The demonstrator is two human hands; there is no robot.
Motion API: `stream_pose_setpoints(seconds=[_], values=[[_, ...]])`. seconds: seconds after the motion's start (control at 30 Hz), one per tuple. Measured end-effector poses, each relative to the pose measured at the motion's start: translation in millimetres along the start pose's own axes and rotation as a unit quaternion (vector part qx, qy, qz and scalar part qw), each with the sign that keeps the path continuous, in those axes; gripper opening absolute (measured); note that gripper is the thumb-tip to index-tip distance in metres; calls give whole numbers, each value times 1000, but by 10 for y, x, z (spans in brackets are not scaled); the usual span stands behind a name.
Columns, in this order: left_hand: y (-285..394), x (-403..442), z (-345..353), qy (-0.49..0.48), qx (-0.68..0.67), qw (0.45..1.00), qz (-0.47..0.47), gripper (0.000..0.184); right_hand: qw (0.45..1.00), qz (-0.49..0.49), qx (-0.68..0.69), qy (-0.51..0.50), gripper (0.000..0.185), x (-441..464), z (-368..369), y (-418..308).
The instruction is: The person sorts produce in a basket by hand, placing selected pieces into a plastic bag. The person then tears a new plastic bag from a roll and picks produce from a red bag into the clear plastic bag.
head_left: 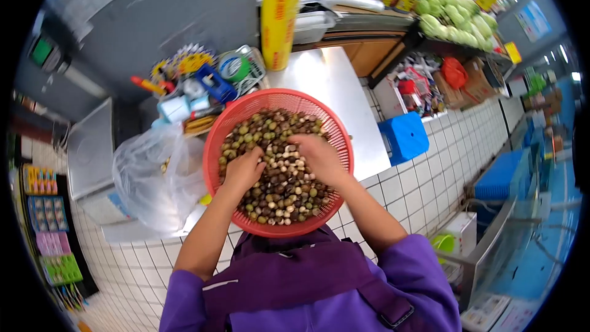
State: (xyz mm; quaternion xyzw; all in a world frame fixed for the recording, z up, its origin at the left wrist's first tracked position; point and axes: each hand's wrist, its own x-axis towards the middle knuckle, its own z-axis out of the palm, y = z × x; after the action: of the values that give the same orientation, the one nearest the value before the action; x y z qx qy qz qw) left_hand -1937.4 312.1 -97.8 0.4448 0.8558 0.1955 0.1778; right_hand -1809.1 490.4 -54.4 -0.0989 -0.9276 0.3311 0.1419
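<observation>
A round red plastic basket rests at the edge of a metal table, close to my body. It holds many small round nuts, brown, green and pale. My left hand is among the nuts on the left side, its fingers curled in; whatever they hold is too small to name. On the right side, my right hand reaches over the pale nuts and is smeared by motion, so its grip is unclear.
A clear plastic bag lies left of the basket. Behind stand a yellow roll, a blue tool and other small items. A blue stool is on the tiled floor at right, below green vegetables.
</observation>
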Motion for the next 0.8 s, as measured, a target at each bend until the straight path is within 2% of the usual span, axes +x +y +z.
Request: stream_pose_setpoints(seconds=[0.03,0.07,0.1,0.13,0.17,0.2,0.23,0.27,0.3,0.33,0.4,0.47,0.53,0.6,0.63,0.67,0.7,0.73,0.77,0.8], values=[[82,27,-76,-49,8,998,-40,25,983,1,159,91,25,-56,-264,229],[148,43,-118,-98,18,992,-84,24,943,153,212,207,24,-174,-475,658],[172,52,-138,-107,28,991,-70,24,919,236,173,266,23,-240,-768,856],[183,57,-154,-111,22,989,-94,24,907,272,135,292,21,-418,-704,1453],[194,71,-145,-111,15,986,-121,23,911,318,94,243,19,-573,-597,1803],[220,85,-133,-115,23,986,-118,23,927,305,32,216,19,-542,-471,1819],[232,93,-126,-107,30,987,-119,23,921,366,6,133,20,-556,-363,1811],[211,77,-105,-102,35,986,-125,23,906,421,-20,44,23,-423,-320,1386],[183,43,-67,-66,33,993,-89,23,934,355,-32,30,25,-473,-164,1313],[199,10,-89,-70,39,992,-95,23,957,285,-45,20,28,-528,-16,1280],[244,95,-119,-110,50,985,-124,24,950,297,-56,-84,30,-470,91,1246],[292,126,-154,-88,22,987,-130,23,963,262,-54,-41,27,-523,95,1292],[312,81,-188,-62,-30,987,-142,21,923,354,49,144,20,-580,251,1713],[281,35,-87,61,-225,966,-108,20,877,360,230,219,10,-496,-92,1604],[325,-15,-46,82,-312,944,-68,22,865,323,301,238,10,-465,-194,1465],[305,-27,133,71,-453,886,-69,20,849,279,366,261,10,-368,-340,1143],[606,-104,-107,-16,-522,833,-183,17,858,240,375,255,12,-265,-327,952],[622,-121,-32,-52,-627,752,-195,18,921,165,234,265,12,-163,-186,798],[663,-121,87,-52,-725,661,-185,25,900,212,347,158,12,-126,-304,348],[722,-121,131,-110,-821,525,-197,34,921,95,349,148,11,-54,-175,152]])
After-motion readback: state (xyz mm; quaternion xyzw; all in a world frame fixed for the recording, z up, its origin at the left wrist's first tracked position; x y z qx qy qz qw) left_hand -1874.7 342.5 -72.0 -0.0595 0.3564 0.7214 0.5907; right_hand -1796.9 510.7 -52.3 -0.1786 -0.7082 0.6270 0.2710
